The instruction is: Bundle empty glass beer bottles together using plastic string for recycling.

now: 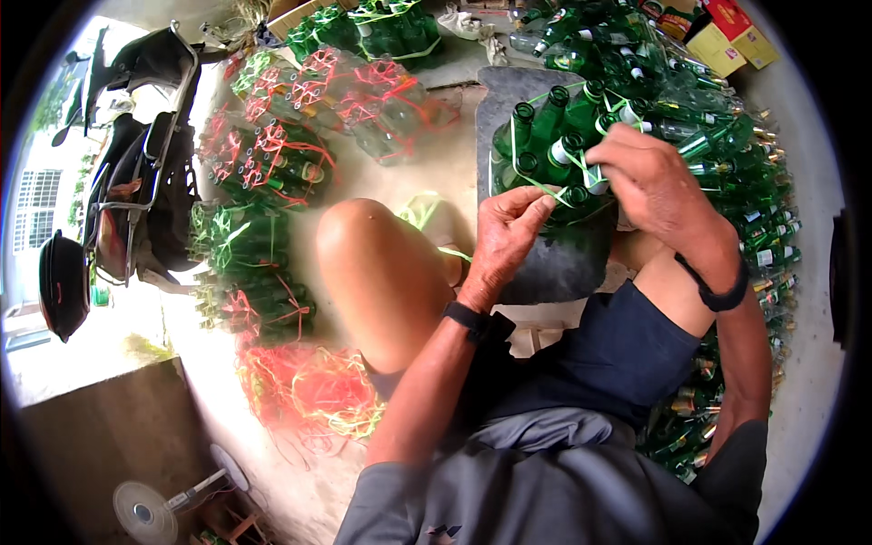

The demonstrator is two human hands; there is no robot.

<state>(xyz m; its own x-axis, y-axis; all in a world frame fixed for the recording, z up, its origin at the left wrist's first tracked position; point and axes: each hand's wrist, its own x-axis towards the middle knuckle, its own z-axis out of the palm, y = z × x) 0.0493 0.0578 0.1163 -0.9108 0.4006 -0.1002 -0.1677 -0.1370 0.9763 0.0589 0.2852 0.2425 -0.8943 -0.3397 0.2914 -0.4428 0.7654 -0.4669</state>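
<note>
In front of me several green glass bottles (545, 126) stand upright in a tight cluster, necks up. A light green plastic strap (538, 182) runs around and between their necks. Thumb and forefinger of my left hand (511, 221) pinch the strap at the near side of the cluster. My right hand (644, 177) is curled over the right side, its fingertips at the strap beside a white-labelled neck; the palm side is hidden. Beneath the bottles lies a dark mat (558, 266), between my bent legs.
Loose green bottles (722, 170) are piled along the right wall. At left stand strapped bottle bundles (279, 163), near a heap of red and yellow-green strapping (313, 388). A motorcycle (143, 163) is beyond them; an electric fan (143, 511) is at lower left. Cartons (732, 44) sit at upper right.
</note>
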